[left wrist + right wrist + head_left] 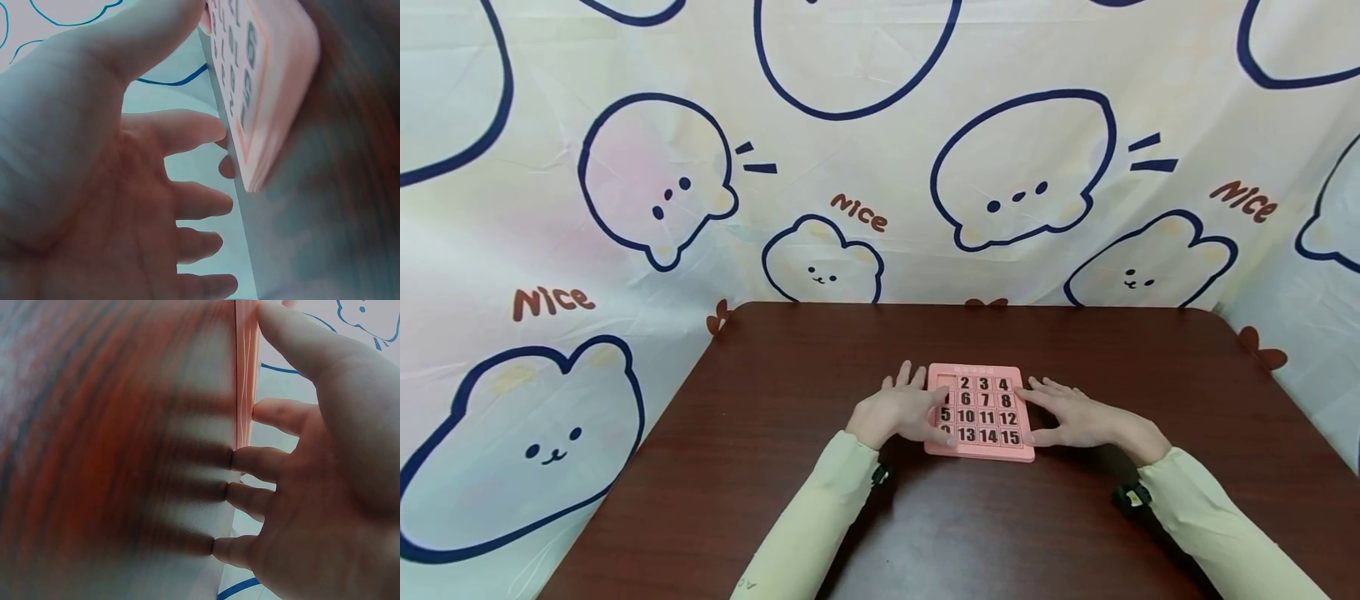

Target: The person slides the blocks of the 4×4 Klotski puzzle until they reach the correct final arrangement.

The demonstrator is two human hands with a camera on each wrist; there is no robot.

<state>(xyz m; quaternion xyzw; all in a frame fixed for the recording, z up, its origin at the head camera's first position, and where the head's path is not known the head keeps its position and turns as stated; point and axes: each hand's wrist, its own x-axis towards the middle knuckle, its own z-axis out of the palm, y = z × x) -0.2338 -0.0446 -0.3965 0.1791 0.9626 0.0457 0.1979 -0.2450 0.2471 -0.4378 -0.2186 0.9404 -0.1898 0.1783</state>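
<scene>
A pink sliding number puzzle point(984, 408) lies flat on the brown table, its black-numbered tiles facing up and a bare slot at its top left corner. My left hand point(895, 412) spreads over the puzzle's left side; its index finger and thumb hide part of the left column. Along the right edge, my right hand point(1078, 418) has its fingers extended, the index fingertip and thumb at the frame. The left wrist view catches the puzzle point(281, 69) edge-on beside loosely spread fingers. In the right wrist view, the index finger meets the puzzle's side point(246, 381) and the other fingertips rest on the table.
The dark brown tabletop point(760, 400) reaches back to a cloth backdrop point(910, 167) printed with cartoon bears. Small black devices sit at the left wrist point(881, 475) and the right wrist point(1131, 498).
</scene>
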